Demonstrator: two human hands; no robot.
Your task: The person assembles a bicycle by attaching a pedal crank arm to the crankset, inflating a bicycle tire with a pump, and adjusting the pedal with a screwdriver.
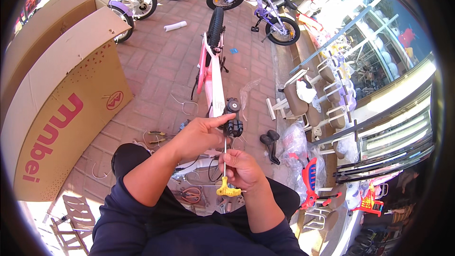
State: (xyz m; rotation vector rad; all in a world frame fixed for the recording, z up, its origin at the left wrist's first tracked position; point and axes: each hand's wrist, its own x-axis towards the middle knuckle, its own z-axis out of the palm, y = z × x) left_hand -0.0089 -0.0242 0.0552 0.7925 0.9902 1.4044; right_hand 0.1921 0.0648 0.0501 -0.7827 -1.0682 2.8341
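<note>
Left hand (pixel 201 135) and right hand (pixel 241 168), both mine, are working at the near end of a pink-and-white metal bicycle frame (pixel 217 85), which is stretching away in front of me. With my left hand I am extending the index finger onto a black, rounded clamp assembly (pixel 232 125) at the frame's near end; its other fingers are bending partway, and I cannot tell whether they are gripping anything. With my right hand, just nearer than the frame, I am closing thumb and curled fingers around the thin metal shaft of a yellow-handled, T-shaped tool (pixel 228 188). Its shaft is pointing toward the clamp assembly; I cannot tell whether its tip is engaging.

At the frame's far end a black, knobbly tyre (pixel 215 26) is showing. Left of the frame, a large brown cardboard carton (pixel 76 118) is standing with its flaps raised. Beyond the frame and to its right, a lilac-and-white small bicycle (pixel 262 0) is standing. Nearer than the frame, an orange-handled hand tool (pixel 192 195) is lying on the ground.
</note>
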